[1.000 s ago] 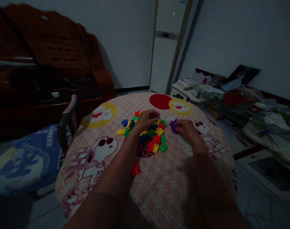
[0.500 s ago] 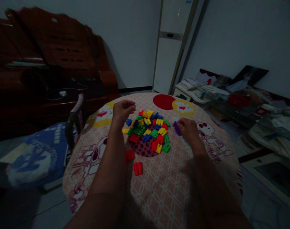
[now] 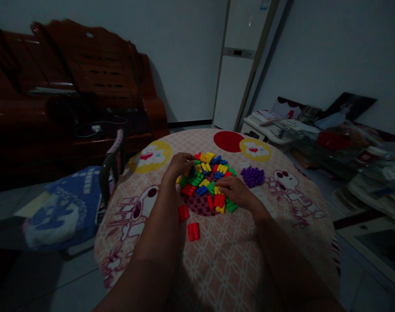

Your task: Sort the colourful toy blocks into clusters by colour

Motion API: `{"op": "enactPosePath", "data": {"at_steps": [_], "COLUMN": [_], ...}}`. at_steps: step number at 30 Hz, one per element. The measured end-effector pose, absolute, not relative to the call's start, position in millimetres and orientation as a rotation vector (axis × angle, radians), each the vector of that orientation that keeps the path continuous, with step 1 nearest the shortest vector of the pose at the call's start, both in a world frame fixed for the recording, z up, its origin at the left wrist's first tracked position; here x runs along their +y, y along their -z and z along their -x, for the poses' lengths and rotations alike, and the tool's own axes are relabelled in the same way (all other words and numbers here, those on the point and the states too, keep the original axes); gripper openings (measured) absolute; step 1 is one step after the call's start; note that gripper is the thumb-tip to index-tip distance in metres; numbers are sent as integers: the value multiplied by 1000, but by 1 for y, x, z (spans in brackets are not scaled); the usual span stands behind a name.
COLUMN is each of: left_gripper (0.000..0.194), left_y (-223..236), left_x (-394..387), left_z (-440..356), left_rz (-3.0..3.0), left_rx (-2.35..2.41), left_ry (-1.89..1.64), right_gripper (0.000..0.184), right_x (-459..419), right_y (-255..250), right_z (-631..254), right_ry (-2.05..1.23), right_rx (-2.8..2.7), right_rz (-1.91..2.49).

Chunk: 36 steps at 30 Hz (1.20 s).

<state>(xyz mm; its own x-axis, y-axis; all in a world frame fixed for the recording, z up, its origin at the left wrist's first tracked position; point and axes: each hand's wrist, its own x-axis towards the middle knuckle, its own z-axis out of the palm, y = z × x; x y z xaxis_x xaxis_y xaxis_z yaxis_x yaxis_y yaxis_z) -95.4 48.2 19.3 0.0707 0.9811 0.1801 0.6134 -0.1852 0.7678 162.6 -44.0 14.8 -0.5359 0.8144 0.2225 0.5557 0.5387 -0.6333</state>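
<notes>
- Coloured blocks [image 3: 204,183] heaped mid-tablecloth [image 3: 223,255], axes mixed; nearest red block [image 3: 194,232] lies lengthwise toward wearer.
- Left hand [image 3: 179,165], right hand [image 3: 234,191]: fingers bent at heap's edges; grip—cannot tell, dim.

The camera looks forward and down from the person's head. Its wide view meets the round table [image 3: 223,242] close below, left forearm [image 3: 155,242] and right forearm [image 3: 277,251] entering from the bottom edge; farther off stand the wooden sofa [image 3: 102,65] at left, the white cabinet [image 3: 234,91] ahead and the cluttered glass shelf [image 3: 296,138] at right.
</notes>
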Motion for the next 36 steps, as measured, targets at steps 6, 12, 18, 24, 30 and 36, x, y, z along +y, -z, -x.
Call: {"op": "enactPosePath", "data": {"at_steps": [6, 12, 18, 24, 30, 36], "left_gripper": [22, 17, 19, 20, 18, 20], "left_y": [-27, -28, -22, -16, -17, -17], "left_x": [41, 42, 45, 47, 50, 48], "left_z": [71, 91, 119, 119, 111, 106], "left_rz": [-2071, -1777, -1515, -1518, -1559, -1556], "left_rx": [1334, 1294, 1477, 1577, 1627, 1609], "left_ry": [-688, -928, -1248, -1244, -1213, -1214], "right_gripper": [24, 29, 29, 24, 19, 34], "right_x": [-46, -37, -30, -27, -43, -69], "right_y": [-13, -13, 1, 12, -3, 5], "right_z": [-163, -173, -178, -184, -163, -136], "right_ry": [-954, -848, -808, -755, -704, -313], "right_rx": [-2010, -1552, -1498, -1602, -2042, -2497], "right_rz": [1192, 1265, 1305, 1321, 1348, 1339]}}
